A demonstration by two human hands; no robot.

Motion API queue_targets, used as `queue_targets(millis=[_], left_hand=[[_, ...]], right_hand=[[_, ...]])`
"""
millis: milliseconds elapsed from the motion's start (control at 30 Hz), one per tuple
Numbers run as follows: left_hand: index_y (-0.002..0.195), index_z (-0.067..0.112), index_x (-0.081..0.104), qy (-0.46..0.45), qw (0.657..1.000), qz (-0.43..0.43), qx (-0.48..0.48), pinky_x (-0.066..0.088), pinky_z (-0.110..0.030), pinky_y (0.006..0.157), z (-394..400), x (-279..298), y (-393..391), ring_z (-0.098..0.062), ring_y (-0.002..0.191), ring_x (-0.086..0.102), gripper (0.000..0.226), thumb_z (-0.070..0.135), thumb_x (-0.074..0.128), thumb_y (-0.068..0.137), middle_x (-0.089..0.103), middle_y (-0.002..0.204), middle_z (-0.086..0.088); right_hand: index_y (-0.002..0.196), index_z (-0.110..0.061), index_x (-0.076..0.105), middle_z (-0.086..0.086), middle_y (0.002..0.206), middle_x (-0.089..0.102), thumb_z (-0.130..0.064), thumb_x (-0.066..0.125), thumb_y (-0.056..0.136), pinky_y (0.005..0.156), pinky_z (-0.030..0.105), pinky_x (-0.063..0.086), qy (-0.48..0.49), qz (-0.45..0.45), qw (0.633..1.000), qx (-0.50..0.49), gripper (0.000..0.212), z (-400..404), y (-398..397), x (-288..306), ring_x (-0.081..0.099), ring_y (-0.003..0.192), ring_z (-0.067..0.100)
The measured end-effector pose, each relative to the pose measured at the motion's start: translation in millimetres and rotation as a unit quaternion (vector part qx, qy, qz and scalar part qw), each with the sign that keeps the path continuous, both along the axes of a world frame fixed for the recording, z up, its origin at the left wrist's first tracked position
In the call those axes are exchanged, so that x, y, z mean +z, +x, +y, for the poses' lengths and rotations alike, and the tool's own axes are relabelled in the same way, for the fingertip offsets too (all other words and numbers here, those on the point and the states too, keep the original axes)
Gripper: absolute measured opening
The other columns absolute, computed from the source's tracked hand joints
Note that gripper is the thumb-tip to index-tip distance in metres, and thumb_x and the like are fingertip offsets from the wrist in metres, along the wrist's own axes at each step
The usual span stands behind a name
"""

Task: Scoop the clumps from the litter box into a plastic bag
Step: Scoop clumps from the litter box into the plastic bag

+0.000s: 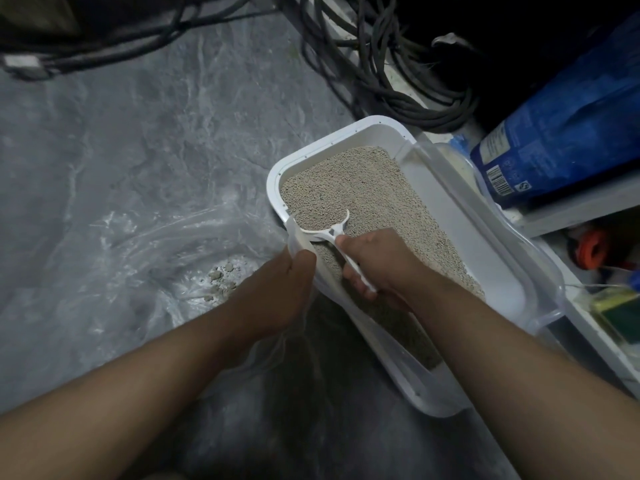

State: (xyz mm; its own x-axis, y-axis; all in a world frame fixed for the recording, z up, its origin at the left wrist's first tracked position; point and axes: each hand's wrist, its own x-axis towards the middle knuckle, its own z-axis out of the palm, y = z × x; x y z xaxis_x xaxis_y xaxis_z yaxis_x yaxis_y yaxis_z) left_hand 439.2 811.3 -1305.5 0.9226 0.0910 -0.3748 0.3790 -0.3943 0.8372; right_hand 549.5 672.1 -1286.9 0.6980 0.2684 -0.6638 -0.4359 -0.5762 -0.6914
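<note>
Gripping the handle of a white scoop (323, 225) with the right hand (372, 263), fingers curled round the handle, thumb along its top. Scoop bowl full of grey granules, held just above the litter (363, 188) at the near-left part of the litter box (460, 216). Pinching the edge of a clear plastic bag (145, 251) with the left hand (277, 289), fingers folded over the film, right at the left rim of the litter box, touching it. Bag spread on the grey floor (138, 116) left of the litter box, with a few grey clumps (221, 275) lying inside it. Litter box white, long, tilted diagonally across the view, filled with fine grey-beige litter. Dark cables (381, 64) coiled on the floor beyond the litter box. Blue sack (561, 133) with a barcode leaning just right of the litter box's far end. Orange item (594, 249) farther right, too blurred to identify.
</note>
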Motion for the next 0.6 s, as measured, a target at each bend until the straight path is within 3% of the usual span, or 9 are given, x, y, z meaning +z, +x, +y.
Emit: queue_targets(millis=[167, 333, 433, 600], left_hand=[[0.070, 0.025, 0.031, 0.055, 0.998, 0.014, 0.028, 0.043, -0.037, 0.074, 0, 0, 0, -0.015, 0.066, 0.045, 0.038, 0.034, 0.024, 0.106, 0.042, 0.073, 0.001], [0.069, 0.027, 0.020, -0.064, 0.997, 0.027, 0.041, 0.048, -0.050, 0.060, 2, 3, 0, -0.036, 0.072, 0.053, 0.021, 0.032, 0.017, 0.089, 0.047, 0.075, -0.013], [0.069, 0.026, 0.024, 0.062, 0.997, -0.035, -0.008, 0.046, -0.044, 0.061, -1, 0, 1, -0.032, 0.069, 0.050, 0.027, 0.029, 0.023, 0.096, 0.043, 0.073, -0.007], [0.076, 0.018, 0.026, 0.034, 0.998, -0.040, -0.022, 0.047, -0.052, 0.061, 3, 1, 0, -0.037, 0.071, 0.052, 0.013, 0.023, 0.025, 0.089, 0.049, 0.079, -0.017]], right_hand=[[0.085, 0.003, 0.063, 0.012, 0.052, 0.054, -0.027, 0.056, 0.103, 0.037, 0.018, 0.035, 0.005, 0.010, 1.000, 0.016, 0.036, -4, -3, -5, 0.042, 0.032, 0.016], [0.089, 0.002, 0.061, 0.013, 0.055, 0.054, -0.029, 0.050, 0.105, 0.039, 0.023, 0.039, -0.027, 0.026, 0.999, 0.030, 0.037, 1, -1, -10, 0.045, 0.034, 0.018], [0.080, 0.004, 0.062, 0.010, 0.049, 0.055, -0.032, 0.051, 0.103, 0.038, 0.024, 0.039, -0.040, -0.050, 0.997, 0.046, 0.044, -1, -5, -17, 0.045, 0.031, 0.018], [0.064, -0.004, 0.059, 0.011, 0.048, 0.055, -0.039, 0.063, 0.095, 0.037, 0.025, 0.039, -0.015, -0.121, 0.991, 0.052, 0.047, -8, -14, -31, 0.050, 0.036, 0.022]])
